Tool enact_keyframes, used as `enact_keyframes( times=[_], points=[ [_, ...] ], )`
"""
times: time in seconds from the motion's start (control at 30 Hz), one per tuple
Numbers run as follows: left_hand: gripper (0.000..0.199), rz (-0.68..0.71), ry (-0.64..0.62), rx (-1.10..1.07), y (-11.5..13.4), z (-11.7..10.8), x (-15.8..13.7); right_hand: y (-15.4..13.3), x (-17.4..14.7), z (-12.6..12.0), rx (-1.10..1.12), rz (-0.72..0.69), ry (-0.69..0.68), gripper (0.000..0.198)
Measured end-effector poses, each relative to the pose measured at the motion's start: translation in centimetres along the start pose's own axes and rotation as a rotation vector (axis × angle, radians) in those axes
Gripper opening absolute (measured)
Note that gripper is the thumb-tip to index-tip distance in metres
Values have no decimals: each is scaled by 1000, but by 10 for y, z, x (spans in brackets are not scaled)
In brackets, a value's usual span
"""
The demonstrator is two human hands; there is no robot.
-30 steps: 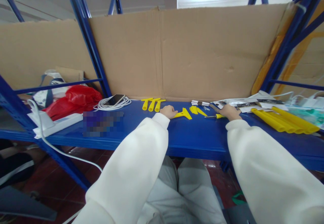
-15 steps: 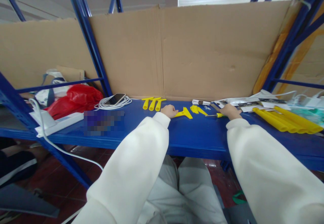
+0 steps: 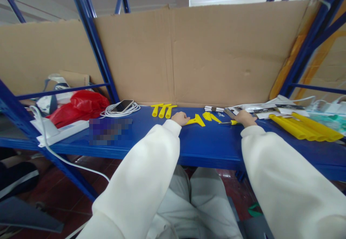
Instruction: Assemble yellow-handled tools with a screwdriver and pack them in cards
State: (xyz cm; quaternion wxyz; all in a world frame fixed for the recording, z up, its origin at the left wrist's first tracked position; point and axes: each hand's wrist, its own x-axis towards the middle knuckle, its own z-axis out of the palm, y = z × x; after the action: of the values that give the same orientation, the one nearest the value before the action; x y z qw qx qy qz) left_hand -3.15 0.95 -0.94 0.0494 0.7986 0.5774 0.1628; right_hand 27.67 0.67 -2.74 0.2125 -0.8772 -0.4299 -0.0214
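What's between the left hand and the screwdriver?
In the head view, the yellow T-piece extends from the left hand; past it lie small yellow pieces, before the screwdriver.

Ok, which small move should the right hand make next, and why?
Perhaps ease the narrow flat grey strip toward the yellow plastic T-shaped piece. The right hand is at the strip, though whether it grips it is unclear, while the left hand holds the piece by its narrow end, leaving the broad end exposed toward the right.
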Motion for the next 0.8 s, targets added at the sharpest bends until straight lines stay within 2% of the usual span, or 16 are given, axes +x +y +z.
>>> enact_keyframes(
  times=[0.17, 0.33, 0.57, 0.8],
  points=[
    [30, 13, -10, 23, 0, 0, 1, 4, 9, 8, 22, -49, 79, 58],
    [30, 22, -16, 15, 0, -2, -1, 0, 2, 0, -28, -6, 13, 49],
    [31, 30, -25, 17, 1, -3, -1, 1, 0, 0, -42, -110, -11, 60],
    [30, 42, -4, -1, 1, -1, -1, 3, -1, 0, -21, -76, 32, 66]
  ],
)
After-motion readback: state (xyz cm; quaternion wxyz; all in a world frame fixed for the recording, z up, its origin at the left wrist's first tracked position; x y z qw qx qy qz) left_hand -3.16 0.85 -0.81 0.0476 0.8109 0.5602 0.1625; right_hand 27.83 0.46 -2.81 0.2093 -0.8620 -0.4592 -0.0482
